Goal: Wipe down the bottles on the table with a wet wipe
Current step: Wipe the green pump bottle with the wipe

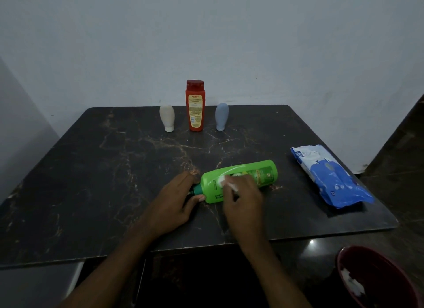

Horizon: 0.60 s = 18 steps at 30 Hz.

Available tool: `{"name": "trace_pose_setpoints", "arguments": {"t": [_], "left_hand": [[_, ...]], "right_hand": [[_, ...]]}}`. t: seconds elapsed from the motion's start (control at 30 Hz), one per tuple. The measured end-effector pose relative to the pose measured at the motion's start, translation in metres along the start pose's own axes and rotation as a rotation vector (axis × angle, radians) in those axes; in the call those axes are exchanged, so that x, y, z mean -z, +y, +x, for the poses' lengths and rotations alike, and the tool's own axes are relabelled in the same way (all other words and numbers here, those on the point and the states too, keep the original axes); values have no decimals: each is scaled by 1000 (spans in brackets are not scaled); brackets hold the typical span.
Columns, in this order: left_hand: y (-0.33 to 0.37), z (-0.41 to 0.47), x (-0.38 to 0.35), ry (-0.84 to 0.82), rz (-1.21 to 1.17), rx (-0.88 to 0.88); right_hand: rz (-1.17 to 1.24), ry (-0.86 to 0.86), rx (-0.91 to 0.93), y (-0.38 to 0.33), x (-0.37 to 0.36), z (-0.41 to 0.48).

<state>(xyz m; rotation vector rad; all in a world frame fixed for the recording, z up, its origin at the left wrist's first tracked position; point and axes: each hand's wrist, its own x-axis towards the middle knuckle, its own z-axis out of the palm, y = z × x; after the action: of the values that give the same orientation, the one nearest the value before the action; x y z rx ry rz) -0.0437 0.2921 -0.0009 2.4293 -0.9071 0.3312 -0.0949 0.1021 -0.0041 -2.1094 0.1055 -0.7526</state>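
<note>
A green bottle (252,174) lies on its side near the front of a dark table (91,170). The left hand (174,206) pinches its cap end between thumb and fingers, steadying it. The right hand (243,199) grips a bunched white wipe (226,181) pressed on the bottle's shoulder. The glossy plastic looks light and stiff, likely slick once wet and apt to roll, so the neck hold seems sound. A red bottle (194,108), white bottle (167,118) and grey bottle (221,116) stand upright at the back.
</note>
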Motion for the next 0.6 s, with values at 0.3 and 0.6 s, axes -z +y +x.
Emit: {"name": "trace_pose_setpoints", "arguments": {"t": [0.3,0.6], "left_hand": [[-1,-1,-1,13,-24,-20],[-4,-2,-3,9,-27,-27]], "right_hand": [[-9,46,75,-1,-8,-6],[-37,-109,203,-15,-15,-8]]}}
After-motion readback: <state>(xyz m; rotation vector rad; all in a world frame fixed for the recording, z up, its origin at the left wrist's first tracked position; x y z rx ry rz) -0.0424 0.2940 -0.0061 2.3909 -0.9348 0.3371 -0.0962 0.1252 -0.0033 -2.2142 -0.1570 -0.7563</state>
